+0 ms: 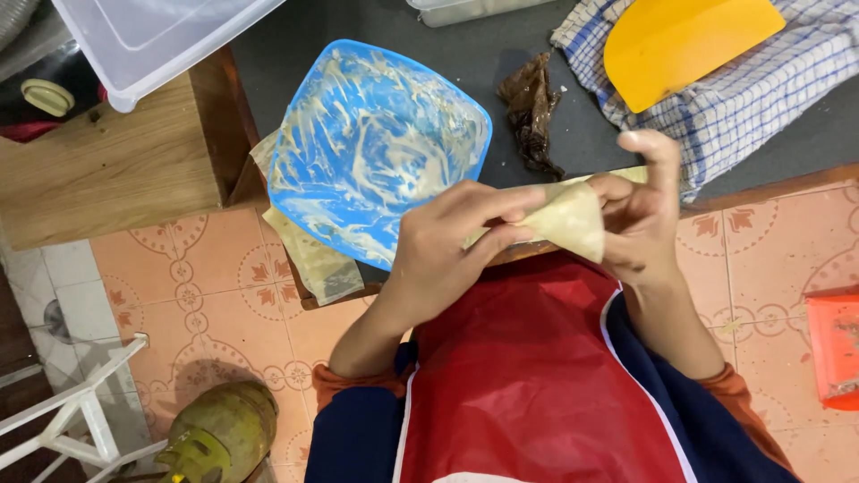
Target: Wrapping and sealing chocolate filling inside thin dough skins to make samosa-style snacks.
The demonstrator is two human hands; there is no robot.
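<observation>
Your red apron (pixel 528 376) fills the bottom of the view, below both hands. Up and left of your fingers, a blue square bowl (pixel 376 148) smeared with pale batter sits on the dark worktop (pixel 537 72), touching nothing you hold. Up and right, a checked cloth (pixel 752 98) carries a yellow scraper (pixel 680 40). Just above your fingers lies a crumpled brown wrapper (pixel 532 107). A clear plastic tub (pixel 152 36) sits far up-left. Nothing blocks the hands. Your left hand (pixel 447 255) and right hand (pixel 640 210) both pinch a folded triangular pastry sheet (pixel 568 219): left fingers closed along its left edge, right fingers curled behind its right side, thumb raised. The sheet sits between both hands, above the table edge.
</observation>
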